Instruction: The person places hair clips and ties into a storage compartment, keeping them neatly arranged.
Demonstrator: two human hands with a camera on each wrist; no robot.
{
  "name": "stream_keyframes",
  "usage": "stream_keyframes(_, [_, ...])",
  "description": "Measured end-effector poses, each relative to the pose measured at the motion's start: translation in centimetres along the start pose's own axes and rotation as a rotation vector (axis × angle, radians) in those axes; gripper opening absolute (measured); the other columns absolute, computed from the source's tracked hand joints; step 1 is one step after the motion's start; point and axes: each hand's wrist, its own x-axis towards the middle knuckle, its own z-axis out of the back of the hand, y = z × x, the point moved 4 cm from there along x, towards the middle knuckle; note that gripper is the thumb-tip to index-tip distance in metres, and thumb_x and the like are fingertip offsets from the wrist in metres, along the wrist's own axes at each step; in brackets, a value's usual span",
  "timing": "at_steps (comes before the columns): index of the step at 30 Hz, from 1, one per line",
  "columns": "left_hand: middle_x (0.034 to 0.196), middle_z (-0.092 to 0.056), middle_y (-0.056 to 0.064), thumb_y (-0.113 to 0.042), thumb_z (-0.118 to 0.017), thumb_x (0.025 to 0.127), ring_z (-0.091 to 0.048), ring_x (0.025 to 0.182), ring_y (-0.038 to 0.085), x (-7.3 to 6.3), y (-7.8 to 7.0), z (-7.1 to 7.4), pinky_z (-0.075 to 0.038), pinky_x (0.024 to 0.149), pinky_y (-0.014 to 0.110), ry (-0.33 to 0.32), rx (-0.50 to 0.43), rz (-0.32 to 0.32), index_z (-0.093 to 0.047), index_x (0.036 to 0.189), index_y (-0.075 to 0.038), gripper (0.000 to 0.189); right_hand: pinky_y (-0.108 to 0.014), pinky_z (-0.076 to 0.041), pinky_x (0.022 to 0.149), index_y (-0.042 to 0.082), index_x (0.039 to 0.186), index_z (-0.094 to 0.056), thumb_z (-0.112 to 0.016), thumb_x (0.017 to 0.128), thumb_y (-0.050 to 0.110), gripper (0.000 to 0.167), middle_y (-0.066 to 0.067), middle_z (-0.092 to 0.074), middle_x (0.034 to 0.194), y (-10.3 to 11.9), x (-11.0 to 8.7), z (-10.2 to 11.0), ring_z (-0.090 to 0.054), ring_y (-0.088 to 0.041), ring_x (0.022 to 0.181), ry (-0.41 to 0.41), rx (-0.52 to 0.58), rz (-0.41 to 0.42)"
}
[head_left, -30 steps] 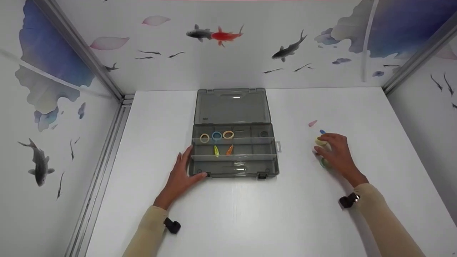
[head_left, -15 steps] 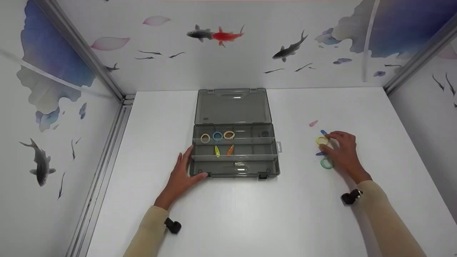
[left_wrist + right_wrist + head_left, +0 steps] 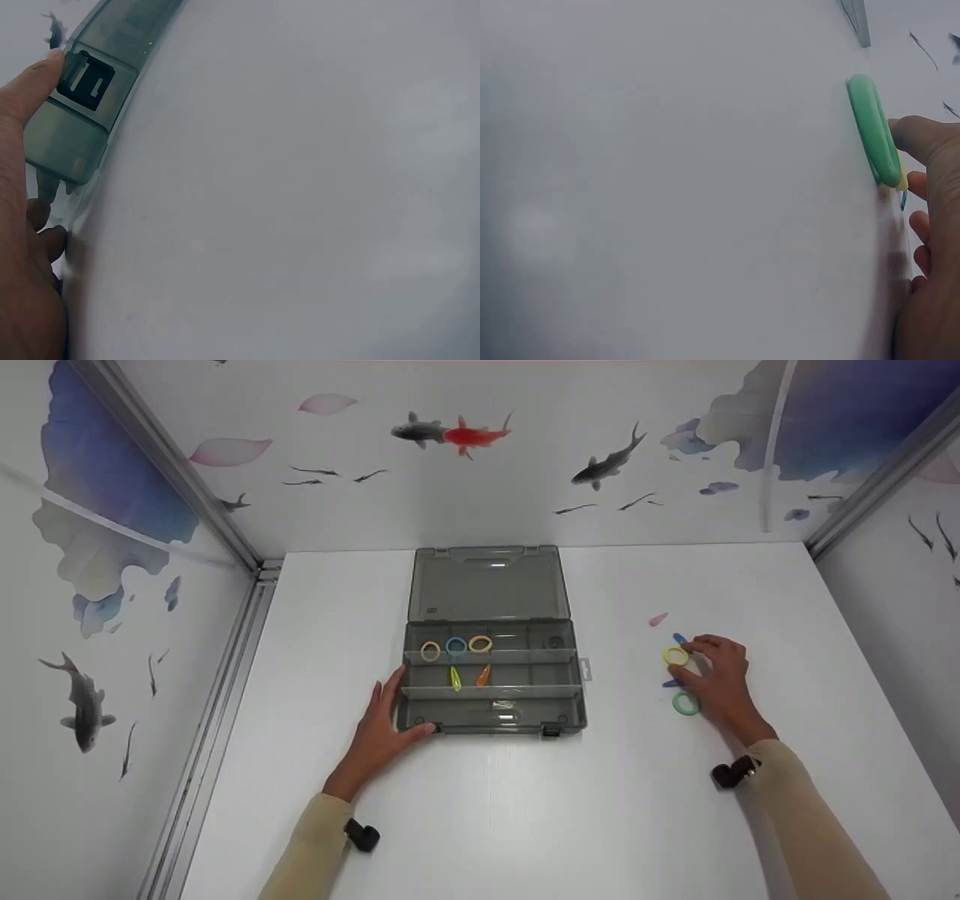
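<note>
We see white wall panels (image 3: pixel 495 510) printed with fish along the far side, and a white table (image 3: pixel 487 825) in front of them. On it we find a smoky grey, see-through plastic box (image 3: pixel 555 707), its lid folded to the far side. The left hand (image 3: pixel 379 735) rests loosely at the box's near left corner, fingers along the left wall, thumb on the near edge. The right hand (image 3: pixel 716 679), well to the right of the box, pinches a round yellow ring (image 3: pixel 666 657) between thumb and forefinger. Nearer lies a round green ring (image 3: pixel 871 127). In the box's far row, at left, we count a tan ring (image 3: pixel 421 652), a blue ring (image 3: pixel 448 646) and a second tan ring (image 3: pixel 470 644). The middle row holds a slim yellow-green clip (image 3: pixel 456 678) and, to its right, a slim orange clip (image 3: pixel 484 675). On the table, a dark blue clip (image 3: pixel 670 684) lies between the yellow and green rings, a bright blue clip (image 3: pixel 679 637) on the yellow ring's far side, and a small pink clip (image 3: pixel 658 619) farthest
</note>
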Motion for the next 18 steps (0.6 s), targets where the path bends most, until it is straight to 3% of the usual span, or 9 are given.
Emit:
stream_keyframes(8, [0.184, -0.019, 0.012, -0.069, -0.086, 0.087, -0.004, 0.17, 0.044, 0.03, 0.1, -0.03, -0.018, 0.125, 0.081, -0.005, 0.01, -0.001, -0.02, 0.177, -0.038, 0.116, -0.075, -0.019, 0.12, -0.003, 0.14, -0.068, -0.084, 0.101, 0.022, 0.048, -0.026, -0.048, 0.152, 0.13, 0.12, -0.15, -0.025, -0.048, 0.149, -0.006, 0.009, -0.011])
stream_keyframes(14, [0.183, -0.02, 0.012, -0.067, -0.086, 0.088, -0.005, 0.17, 0.043, 0.03, 0.0, 0.0, -0.018, 0.125, 0.081, -0.006, 0.012, -0.005, -0.02, 0.177, -0.036, 0.115, -0.075, -0.016, 0.119, -0.005, 0.13, -0.073, -0.087, 0.098, 0.016, 0.041, -0.028, -0.053, 0.148, -0.12, 0.29, -0.27, -0.029, -0.049, 0.147, -0.047, 0.024, 0.03])
stream_keyframes(18, [0.183, -0.02, 0.012, -0.065, -0.086, 0.089, -0.005, 0.17, 0.044, 0.0, -0.08, -0.04, -0.018, 0.125, 0.081, -0.005, 0.019, -0.012, -0.02, 0.177, -0.035, 0.114, -0.073, -0.017, 0.121, -0.004, 0.129, -0.074, -0.087, 0.097, 0.014, 0.039, -0.025, -0.054, 0.148, -0.36, 0.19, -0.25, -0.029, -0.046, 0.148, -0.057, 0.044, 0.01])
